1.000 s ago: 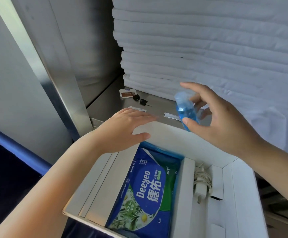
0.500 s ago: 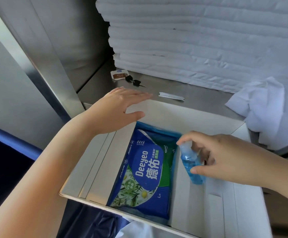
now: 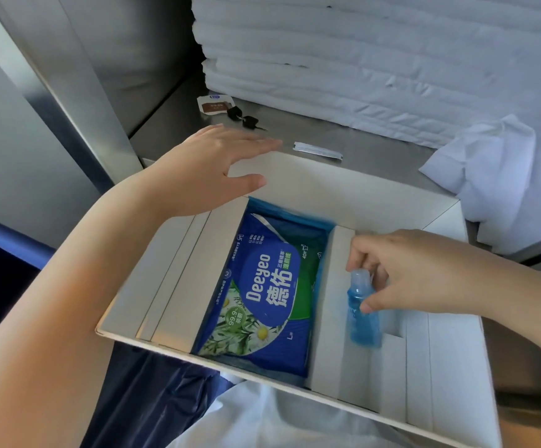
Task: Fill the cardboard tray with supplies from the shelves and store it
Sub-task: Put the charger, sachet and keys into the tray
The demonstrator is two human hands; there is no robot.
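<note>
head: right hand [image 3: 424, 273] pinches bottle [image 3: 364, 323]

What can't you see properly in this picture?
Head view only.
Blue bottle: label blurred, neck partly behind fingers of the right hand.
Tray floor under right hand: hidden by it.
Sachet on shelf: print too small.
Tray's near right corner: cut off by the bottom edge.

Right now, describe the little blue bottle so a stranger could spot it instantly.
Start at the white cardboard tray in front of the steel shelf. Right of the big blue wet-wipes pack lying in it is a narrower bay, where the right hand pinches the small bottle. It is the only see-through blue thing there, with a pale cap.
</note>
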